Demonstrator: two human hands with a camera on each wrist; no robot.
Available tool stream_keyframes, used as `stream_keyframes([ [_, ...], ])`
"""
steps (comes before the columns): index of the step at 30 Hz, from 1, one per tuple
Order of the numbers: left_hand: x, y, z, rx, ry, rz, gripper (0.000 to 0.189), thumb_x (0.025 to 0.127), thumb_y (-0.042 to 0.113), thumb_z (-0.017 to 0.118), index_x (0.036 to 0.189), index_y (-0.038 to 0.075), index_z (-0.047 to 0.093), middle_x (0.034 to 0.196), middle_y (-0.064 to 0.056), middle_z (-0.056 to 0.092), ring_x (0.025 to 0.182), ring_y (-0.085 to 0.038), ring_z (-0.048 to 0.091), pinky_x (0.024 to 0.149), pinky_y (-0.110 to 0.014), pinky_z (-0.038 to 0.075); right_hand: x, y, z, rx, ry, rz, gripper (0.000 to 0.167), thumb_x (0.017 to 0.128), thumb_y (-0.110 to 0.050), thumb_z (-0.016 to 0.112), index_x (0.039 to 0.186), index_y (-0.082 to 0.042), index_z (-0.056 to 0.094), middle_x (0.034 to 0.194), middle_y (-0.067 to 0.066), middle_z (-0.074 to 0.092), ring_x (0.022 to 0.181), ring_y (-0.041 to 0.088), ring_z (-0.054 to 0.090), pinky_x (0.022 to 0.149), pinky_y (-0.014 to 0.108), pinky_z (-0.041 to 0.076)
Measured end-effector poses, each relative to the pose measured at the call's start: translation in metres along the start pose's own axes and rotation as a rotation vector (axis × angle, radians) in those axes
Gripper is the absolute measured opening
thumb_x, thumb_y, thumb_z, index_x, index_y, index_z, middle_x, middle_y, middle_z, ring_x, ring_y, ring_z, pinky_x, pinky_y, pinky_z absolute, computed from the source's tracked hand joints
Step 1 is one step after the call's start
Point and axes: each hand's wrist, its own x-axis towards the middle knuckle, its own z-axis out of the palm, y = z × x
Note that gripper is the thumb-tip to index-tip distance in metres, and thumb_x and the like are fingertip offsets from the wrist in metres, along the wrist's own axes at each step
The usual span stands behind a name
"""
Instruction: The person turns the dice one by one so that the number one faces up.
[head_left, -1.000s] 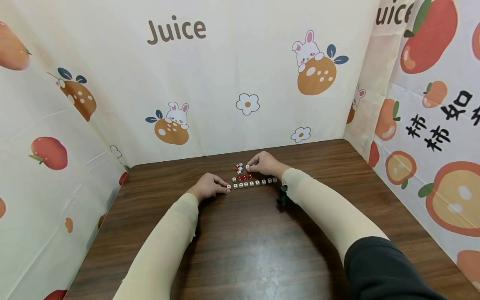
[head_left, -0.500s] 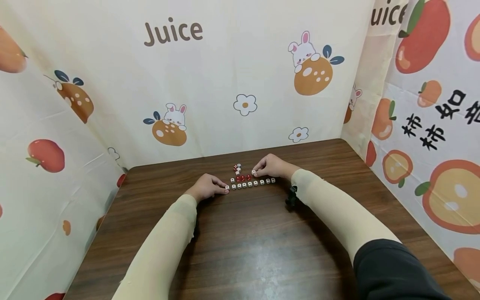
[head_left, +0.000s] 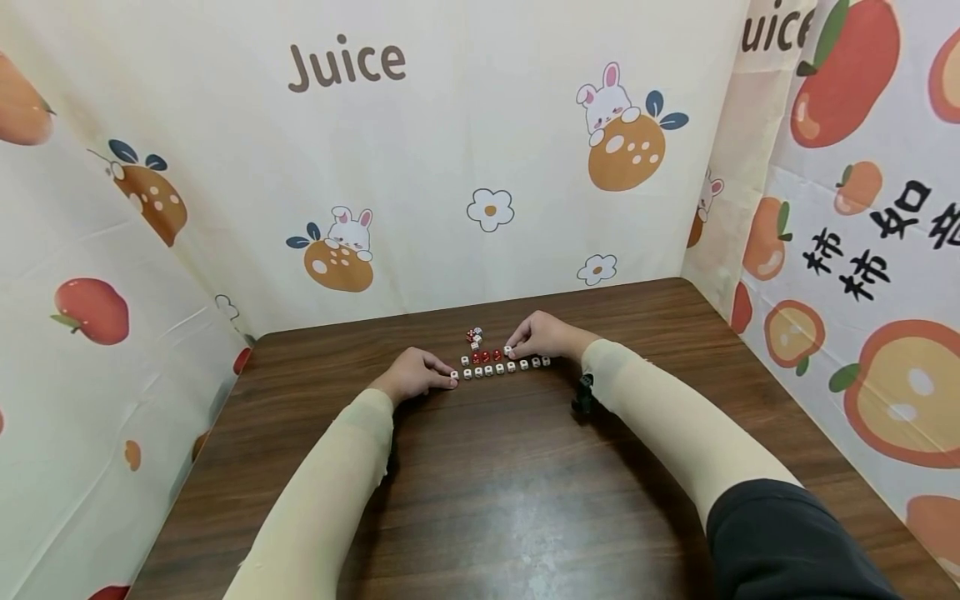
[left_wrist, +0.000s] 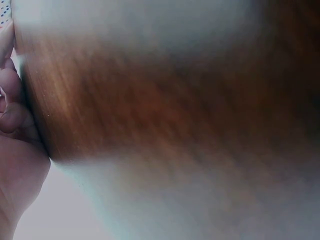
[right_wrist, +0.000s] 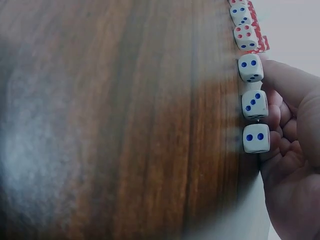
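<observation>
My left hand [head_left: 412, 372] pinches a white die [head_left: 454, 376] at the left end of the front row of white dice [head_left: 500, 368]. Between the thumb and fingers of my right hand [head_left: 545, 335] is another white die [head_left: 507, 351], at the right end of a second row. That row also has a white die [head_left: 465, 361] at its left and red dice [head_left: 486, 357] in the middle. In the right wrist view, front-row dice [right_wrist: 255, 105] with blue spots partly cover the right fingers. The left wrist view shows only part of the left hand [left_wrist: 20, 155] at its edge.
Behind the second row sits a small cluster of white dice [head_left: 477, 339] and a red die [head_left: 470, 336]. All stand on a brown wooden table [head_left: 480, 483], near its back edge. Printed cloth [head_left: 435, 150] hangs behind and at both sides.
My right hand has carried its white die from beside the back cluster toward me and rightward, to the second row's right end. The left hand keeps its place; the head view has shifted slightly.
</observation>
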Motion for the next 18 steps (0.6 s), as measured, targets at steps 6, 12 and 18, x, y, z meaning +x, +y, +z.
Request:
stream_keyframes([
  [6, -0.0030, 0.0028, -0.0008, -0.002, -0.006, 0.000, 0.021, 0.095, 0.025, 0.095, 0.111, 0.012, 0.092, 0.120, -0.006, 0.085, 0.072, -0.012, 0.058, 0.065, -0.026, 0.053, 0.0021, -0.0012, 0.0016, -0.013, -0.008, 0.012, 0.017, 0.100, -0.024, 0.089, 0.112, -0.012, 0.092, 0.095, -0.002, 0.087, 0.083, 0.009, 0.070, 0.079, 0.028, 0.058],
  [12, -0.0023, 0.0038, -0.0010, 0.002, -0.005, -0.009, 0.020, 0.094, 0.025, 0.096, 0.110, 0.013, 0.092, 0.119, -0.006, 0.085, 0.071, -0.012, 0.057, 0.065, -0.026, 0.053, 0.0042, -0.0013, 0.0022, -0.017, -0.011, 0.021, 0.017, 0.099, -0.023, 0.090, 0.112, -0.013, 0.092, 0.094, -0.002, 0.088, 0.083, 0.009, 0.071, 0.080, 0.028, 0.059],
  [18, -0.0025, 0.0028, -0.0007, 0.004, -0.002, 0.007, 0.021, 0.094, 0.025, 0.095, 0.110, 0.012, 0.092, 0.122, -0.007, 0.085, 0.073, -0.012, 0.058, 0.066, -0.026, 0.053, 0.0042, -0.0006, 0.0036, -0.021, -0.001, 0.022, 0.018, 0.098, -0.022, 0.091, 0.113, -0.012, 0.091, 0.093, -0.002, 0.087, 0.083, 0.009, 0.069, 0.080, 0.028, 0.057],
])
